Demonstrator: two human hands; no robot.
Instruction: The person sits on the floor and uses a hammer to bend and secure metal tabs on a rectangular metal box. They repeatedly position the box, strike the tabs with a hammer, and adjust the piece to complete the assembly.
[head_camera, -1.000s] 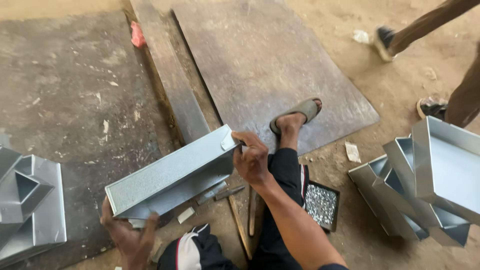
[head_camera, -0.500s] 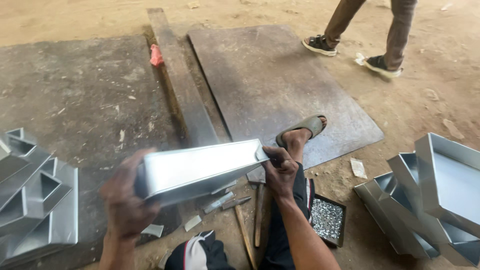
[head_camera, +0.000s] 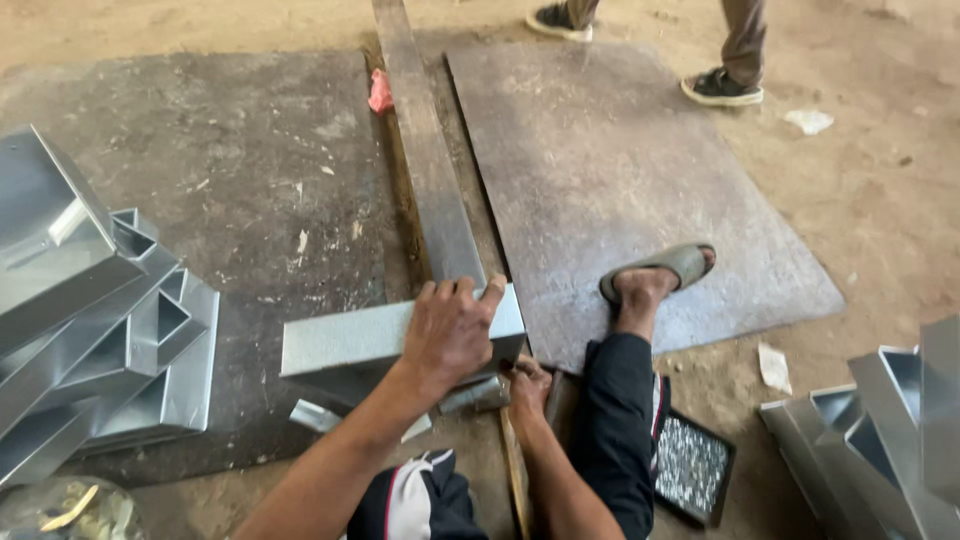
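A long grey sheet-metal box (head_camera: 340, 343) lies across the ground, its right end against a long steel bar (head_camera: 432, 190). My left hand (head_camera: 452, 330) lies on top of the box near that end, with its fingers hooked over the far edge. My right hand (head_camera: 526, 386) is curled under the box's lower right corner and grips it there. A wooden tool handle (head_camera: 514, 470) lies on the ground just below that hand. My leg stretches forward beside it, the sandalled foot (head_camera: 660, 272) resting on a dark metal plate (head_camera: 620, 170).
Stacks of similar metal boxes stand at the left (head_camera: 90, 330) and at the lower right (head_camera: 880, 430). A small tray of shiny fasteners (head_camera: 692, 466) sits by my knee. Another dark plate (head_camera: 200, 200) lies to the left, with a red rag (head_camera: 381, 92) by the bar. Another person's legs (head_camera: 742, 50) stand at the top.
The box has come down from a raised, tilted hold to rest on the ground. My left hand moved from its left end to its top. The other person walked leftward.
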